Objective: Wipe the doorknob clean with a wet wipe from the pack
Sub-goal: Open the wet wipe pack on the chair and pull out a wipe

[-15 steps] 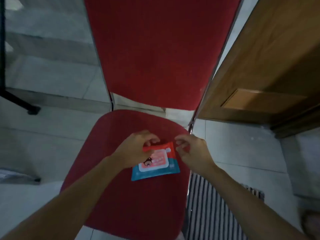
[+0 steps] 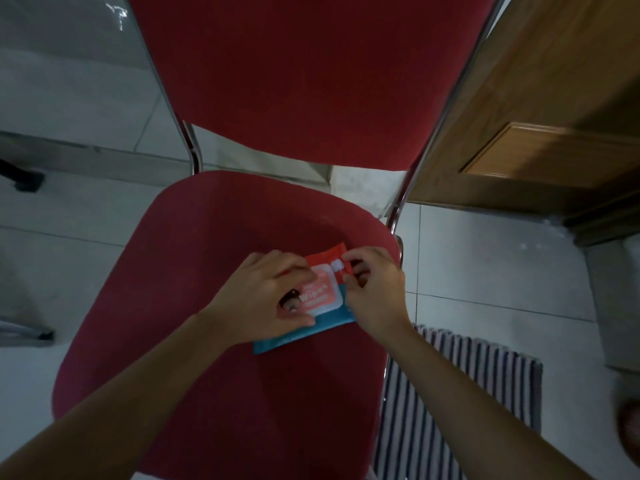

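A wet wipe pack (image 2: 320, 299), red on top and teal below with a white flap label, lies on the red chair seat (image 2: 194, 271). My left hand (image 2: 266, 296) grips the pack's left side and holds it down, thumb along its lower edge. My right hand (image 2: 375, 289) is at the pack's top right corner, where its fingertips pinch a small white tab of the flap. The doorknob is out of view.
The chair's red backrest (image 2: 311, 74) rises ahead on chrome tubes (image 2: 415, 174). A wooden door (image 2: 540, 133) stands at the right. A striped mat (image 2: 460, 393) lies on the tiled floor (image 2: 485, 265) under my right forearm. A dark stand foot (image 2: 24, 178) sits at the far left.
Both hands have closed in on the pack. My left hand now covers more of its left side, and my right fingers have come onto the flap tab at the top right corner.
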Demonstrator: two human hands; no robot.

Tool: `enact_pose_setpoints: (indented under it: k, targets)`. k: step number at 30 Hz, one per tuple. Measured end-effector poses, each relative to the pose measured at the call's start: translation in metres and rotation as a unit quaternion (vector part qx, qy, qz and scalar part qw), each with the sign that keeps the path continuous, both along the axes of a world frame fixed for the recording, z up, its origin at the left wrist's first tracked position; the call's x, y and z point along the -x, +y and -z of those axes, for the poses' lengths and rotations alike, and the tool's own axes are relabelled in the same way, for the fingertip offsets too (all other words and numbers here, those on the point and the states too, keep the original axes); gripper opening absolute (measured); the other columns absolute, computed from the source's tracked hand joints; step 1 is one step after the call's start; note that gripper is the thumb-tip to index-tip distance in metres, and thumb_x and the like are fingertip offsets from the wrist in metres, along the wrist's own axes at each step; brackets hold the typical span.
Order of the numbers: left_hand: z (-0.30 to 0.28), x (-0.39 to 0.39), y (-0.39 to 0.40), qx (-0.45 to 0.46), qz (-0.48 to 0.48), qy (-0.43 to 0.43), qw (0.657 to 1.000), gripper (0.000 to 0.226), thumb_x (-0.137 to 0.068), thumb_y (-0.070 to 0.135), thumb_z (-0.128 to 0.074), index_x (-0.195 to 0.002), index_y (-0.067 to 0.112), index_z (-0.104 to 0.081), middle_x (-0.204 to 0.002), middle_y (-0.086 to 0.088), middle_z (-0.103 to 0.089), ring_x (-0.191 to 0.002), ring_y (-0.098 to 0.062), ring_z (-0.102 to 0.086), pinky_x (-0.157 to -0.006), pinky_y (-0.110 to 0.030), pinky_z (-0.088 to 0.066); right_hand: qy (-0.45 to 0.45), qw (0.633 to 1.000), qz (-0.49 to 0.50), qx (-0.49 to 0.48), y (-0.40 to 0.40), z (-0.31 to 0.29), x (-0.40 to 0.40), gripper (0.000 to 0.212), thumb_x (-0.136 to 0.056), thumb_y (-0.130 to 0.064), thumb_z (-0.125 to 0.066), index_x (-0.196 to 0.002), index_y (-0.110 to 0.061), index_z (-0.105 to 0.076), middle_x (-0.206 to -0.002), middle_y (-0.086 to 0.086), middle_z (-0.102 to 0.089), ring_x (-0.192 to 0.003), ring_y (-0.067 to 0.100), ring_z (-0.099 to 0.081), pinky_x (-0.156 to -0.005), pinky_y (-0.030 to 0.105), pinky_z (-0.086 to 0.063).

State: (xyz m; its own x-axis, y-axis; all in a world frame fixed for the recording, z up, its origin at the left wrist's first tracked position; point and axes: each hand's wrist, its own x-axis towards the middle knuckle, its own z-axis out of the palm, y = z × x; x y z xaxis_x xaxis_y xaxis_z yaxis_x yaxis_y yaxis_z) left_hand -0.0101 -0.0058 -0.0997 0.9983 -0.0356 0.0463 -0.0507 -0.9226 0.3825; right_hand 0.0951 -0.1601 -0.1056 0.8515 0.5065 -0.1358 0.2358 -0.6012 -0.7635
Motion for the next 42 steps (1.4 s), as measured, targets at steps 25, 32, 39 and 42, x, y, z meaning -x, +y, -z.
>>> enact_pose_setpoints:
  k: [25, 32, 39, 42]
  targets:
    - [-0.007, -0.072, 0.007, 0.253, -0.319, -0.078, 0.91, 0.023, -0.08, -0.013, -0.042, -0.084, 0.007, -0.053, -0.1, -0.012, -0.055, -0.09, -0.017, -0.054, -0.08, -0.014, -0.04, -0.027, 0.999, 0.025, 0.009, -0.011, 0.001, -0.001, 0.022, -0.074, 0.008, -0.058, -0.089, -0.008, -0.057, -0.106, 0.005, -0.05, -0.095, 0.015, -0.05, -0.084, 0.025, -0.05]
    - [-0.001, -0.055, 0.0, 0.182, -0.29, -0.036, 0.939, 0.03, -0.082, -0.009, -0.044, -0.09, 0.009, -0.067, -0.101, -0.003, -0.037, -0.081, 0.0, -0.036, -0.074, 0.001, -0.035, -0.064, 0.998, 0.013, 0.026, -0.004, 0.001, 0.004, 0.025, -0.074, 0.01, -0.06, -0.087, -0.01, -0.066, -0.132, 0.02, -0.041, -0.12, 0.035, -0.036, -0.098, 0.042, -0.041]
    - [-0.003, -0.043, -0.002, 0.266, -0.232, 0.039, 0.935, 0.049, -0.063, 0.018, -0.077, -0.107, 0.014, -0.056, -0.119, 0.001, -0.02, -0.102, -0.013, -0.037, -0.085, -0.006, -0.039, 0.004, 0.998, 0.023, 0.055, 0.007, -0.009, 0.007, 0.037, -0.066, 0.016, -0.053, -0.086, -0.01, -0.07, -0.142, 0.016, -0.033, -0.13, 0.036, -0.025, -0.107, 0.054, -0.026]
    - [-0.005, -0.038, -0.005, 0.268, -0.196, 0.049, 0.942, 0.062, -0.053, 0.034, -0.087, -0.103, 0.016, -0.055, -0.123, 0.003, -0.015, -0.103, -0.001, -0.034, -0.085, 0.006, -0.031, 0.037, 0.996, -0.003, 0.079, 0.01, -0.019, 0.008, 0.038, -0.074, 0.01, -0.053, -0.087, -0.022, -0.069, -0.152, 0.007, -0.019, -0.137, 0.026, -0.01, -0.109, 0.046, -0.013]
